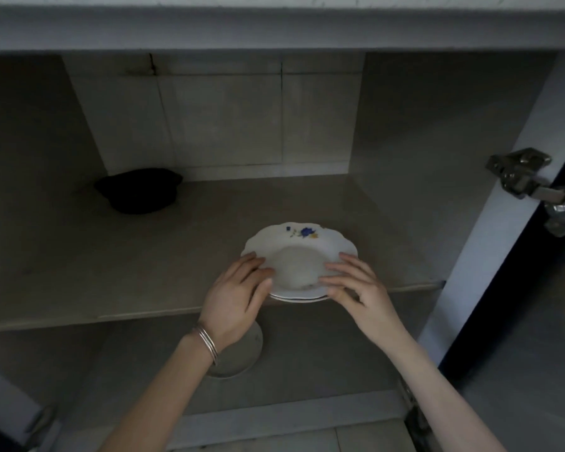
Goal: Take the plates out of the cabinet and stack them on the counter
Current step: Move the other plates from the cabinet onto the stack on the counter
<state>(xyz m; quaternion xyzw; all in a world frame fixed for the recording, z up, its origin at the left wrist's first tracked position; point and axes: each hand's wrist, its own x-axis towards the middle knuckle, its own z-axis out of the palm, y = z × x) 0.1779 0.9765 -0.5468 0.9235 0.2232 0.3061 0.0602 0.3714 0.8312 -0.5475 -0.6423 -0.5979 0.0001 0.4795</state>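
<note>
Off beyond my left hand (238,290), well back on the same grey cabinet shelf (118,265), sits a dark, rounded bowl-like thing (139,190) that I can't make out clearly in the gloom. My left hand, with thin silver bangles (207,344) at the wrist, is curled loosely over the near-left rim of the white scallop-edged china plates (299,256): thumb lying on top, fingers at the edge, only partly closed, and I can't tell whether the fingertips are under the rim yet. Below that wrist, on the lower shelf, part of another pale round plate (245,353) shows. Between my hands the plates lie at the shelf's front edge, just overhanging it; I see at least two rims, one nested in the other, so it is a small stack. The top one is glossy white with a shallow well, a wavy border and a small blue flower sprig on the far rim. I judge them stiff, moderately heavy together, slick with glaze and quick to chip, so the best hold is on opposite rims, thumbs above and fingers beneath the bottom plate, kept level. My right hand (356,288) mirrors the left on the near-right rim, fingers spread and resting on the top plate, not gripping tight. Past it the white cabinet frame carries a metal door hinge (532,187).
</note>
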